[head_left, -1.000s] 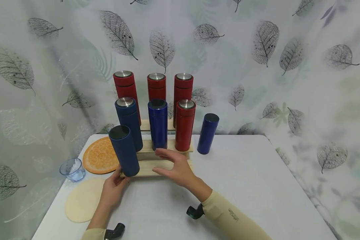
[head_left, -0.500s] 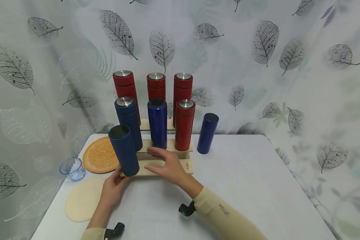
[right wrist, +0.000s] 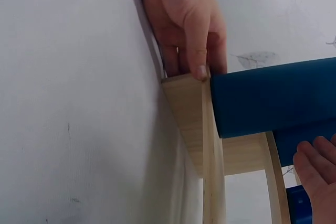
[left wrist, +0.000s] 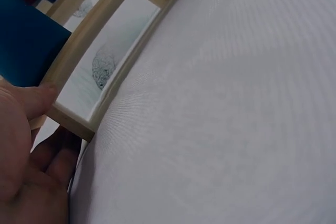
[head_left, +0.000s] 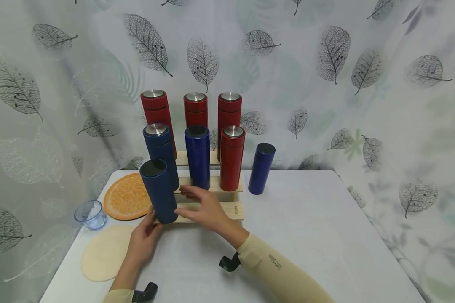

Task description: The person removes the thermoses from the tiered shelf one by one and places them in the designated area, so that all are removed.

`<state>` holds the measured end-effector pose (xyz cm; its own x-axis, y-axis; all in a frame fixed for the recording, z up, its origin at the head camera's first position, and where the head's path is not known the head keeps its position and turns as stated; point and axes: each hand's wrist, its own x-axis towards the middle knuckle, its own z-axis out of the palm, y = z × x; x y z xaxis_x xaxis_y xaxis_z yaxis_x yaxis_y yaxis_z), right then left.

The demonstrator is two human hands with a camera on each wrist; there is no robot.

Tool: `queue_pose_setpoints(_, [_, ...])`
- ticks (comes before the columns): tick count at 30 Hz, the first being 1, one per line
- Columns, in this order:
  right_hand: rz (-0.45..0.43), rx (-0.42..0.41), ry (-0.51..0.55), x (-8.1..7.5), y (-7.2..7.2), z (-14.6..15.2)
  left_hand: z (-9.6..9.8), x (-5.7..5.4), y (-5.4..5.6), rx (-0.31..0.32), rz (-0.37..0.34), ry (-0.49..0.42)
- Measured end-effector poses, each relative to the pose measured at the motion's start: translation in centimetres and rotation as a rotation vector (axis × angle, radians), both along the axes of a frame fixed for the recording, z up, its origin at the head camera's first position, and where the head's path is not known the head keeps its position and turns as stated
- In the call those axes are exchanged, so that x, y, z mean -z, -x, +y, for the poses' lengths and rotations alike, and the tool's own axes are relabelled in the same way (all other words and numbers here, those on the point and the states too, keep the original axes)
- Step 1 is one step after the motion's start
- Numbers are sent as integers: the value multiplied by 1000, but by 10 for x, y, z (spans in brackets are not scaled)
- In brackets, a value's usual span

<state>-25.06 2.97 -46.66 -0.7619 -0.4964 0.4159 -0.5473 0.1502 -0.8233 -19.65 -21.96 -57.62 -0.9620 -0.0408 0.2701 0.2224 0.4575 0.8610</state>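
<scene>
A navy thermos [head_left: 159, 193] stands, leaning in the head view, at the left end of the lowest step of a wooden rack [head_left: 227, 209]. My left hand [head_left: 142, 242] grips that end, its thumb [left wrist: 39, 100] on the board beside the thermos base and the other fingers under it. Beside the thermos, my right hand [head_left: 206, 212] reaches in with fingers and thumb spread; the thumb tip comes right to its side. On the middle step stand another navy thermos [head_left: 162, 151], a glossy blue one [head_left: 198, 160] and a red one [head_left: 232, 162].
Red thermoses [head_left: 229, 115] fill the top step. A single blue thermos [head_left: 261, 170] stands on the table [head_left: 311, 219] right of the rack. At left lie an orange-slice mat [head_left: 127, 198], a cream round mat [head_left: 106, 256] and a blue glass [head_left: 92, 216].
My right hand has moved left toward the front navy thermos. That thermos has shifted slightly right on the step. My left hand has kept its hold on the rack.
</scene>
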Motion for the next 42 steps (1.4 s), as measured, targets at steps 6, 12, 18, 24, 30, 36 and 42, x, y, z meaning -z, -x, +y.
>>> queue_pose_setpoints(6, [-34,11,-41,-1,4,-7,2,-1,0,-3,-19,37])
queue_pose_setpoints(12, [-21,20,-78,2,7,-17,2,-5,2,-10,-57,47])
queue_pose_setpoints(18, [4,47,-94,5,9,-29,0,-6,1,-3,-64,37])
queue_pose_setpoints(24, [-26,79,-120,8,10,-37,-1,-4,1,-10,-75,31])
queue_pose_setpoints(30, [-34,108,-99,8,10,-40,0,-4,3,-3,-67,31])
queue_pose_setpoints(36, [-30,114,-112,5,11,-42,-1,-3,3,-8,-54,29])
queue_pose_setpoints(42, [-55,109,-88,7,13,-44,-2,-2,3,-6,-70,25])
